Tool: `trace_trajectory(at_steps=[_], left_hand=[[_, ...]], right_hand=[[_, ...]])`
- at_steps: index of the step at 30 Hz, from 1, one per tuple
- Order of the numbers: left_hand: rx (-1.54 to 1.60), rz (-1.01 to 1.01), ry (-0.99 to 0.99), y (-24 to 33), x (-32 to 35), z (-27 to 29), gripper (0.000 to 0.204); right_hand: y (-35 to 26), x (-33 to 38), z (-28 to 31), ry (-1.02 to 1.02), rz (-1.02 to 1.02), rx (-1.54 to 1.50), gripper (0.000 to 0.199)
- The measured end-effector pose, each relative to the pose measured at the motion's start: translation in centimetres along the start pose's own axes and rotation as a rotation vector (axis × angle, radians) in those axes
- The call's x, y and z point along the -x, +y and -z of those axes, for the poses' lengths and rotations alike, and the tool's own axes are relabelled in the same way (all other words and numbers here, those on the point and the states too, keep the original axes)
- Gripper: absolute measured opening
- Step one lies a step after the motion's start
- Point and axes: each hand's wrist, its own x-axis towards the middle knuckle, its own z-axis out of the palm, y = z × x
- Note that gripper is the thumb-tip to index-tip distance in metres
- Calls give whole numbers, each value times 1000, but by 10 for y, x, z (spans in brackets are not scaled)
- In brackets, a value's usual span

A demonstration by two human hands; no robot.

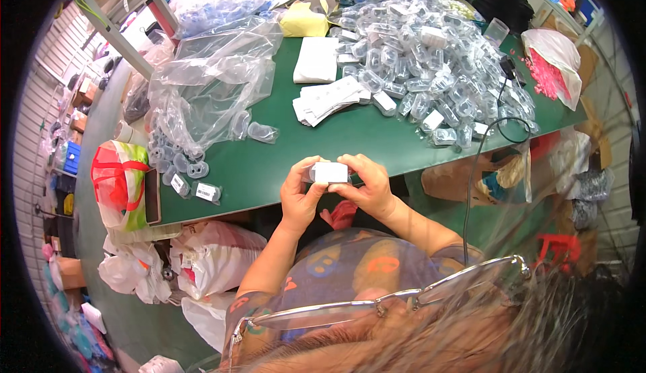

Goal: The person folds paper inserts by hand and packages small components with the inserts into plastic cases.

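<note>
- We see both hands raised just above the near edge of the green bench [282,164], holding one small white box [330,172] between them.
- Our left hand [301,191] grips the box's left end, fingers curled narrow around it with the thumb on the near side.
- Our right hand [367,186] closes over the right end, fingers bent across the top and thumb underneath.
- The box sits level, its long white face turned up toward us; a bit of clear plastic seems to show at its left end, though we cannot tell what it is.
- On the bench beyond the hands lies a fanned stack of flat white cards [328,99], with a folded white cloth [316,60] just behind it.
- To the right spreads a large heap of clear plastic shells [431,56], with a few small white boxes mixed in.
- To the left, crumpled clear plastic bags [208,83] lie on the bench, with loose clear shells [176,157] near the corner.
- A black cable [474,171] drops over the bench's front edge to our right.
- A red, green and white bag [121,181] stands at the bench's left end.
- White sacks [208,255] rest on the floor below.
</note>
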Motion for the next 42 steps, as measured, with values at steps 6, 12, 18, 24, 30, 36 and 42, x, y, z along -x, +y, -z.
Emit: trace_trajectory(at_steps=[6, 12, 18, 24, 30, 36, 42], left_hand=[[22, 126, 62, 10, -6, 1, 25], [148, 192, 369, 1, -10, 26, 15], [145, 228, 260, 7, -6, 20, 15], [-87, 113, 230, 32, -34, 55, 15], [-967, -96, 245, 79, -111, 140, 15], [-1465, 55, -290, 71, -131, 131, 26], [-1508, -131, -501, 51, -121, 116, 47]], right_hand=[[1, -13, 16, -62, 22, 24, 48], [49, -61, 78, 136, -229, -3, 47], [106, -154, 136, 557, -329, -208, 80], [119, -84, 110, 476, -323, -137, 57], [108, -64, 83, 157, -359, -1, 19], [94, -64, 82, -33, -152, 297, 14], [103, -58, 84, -1, -227, 205, 14]])
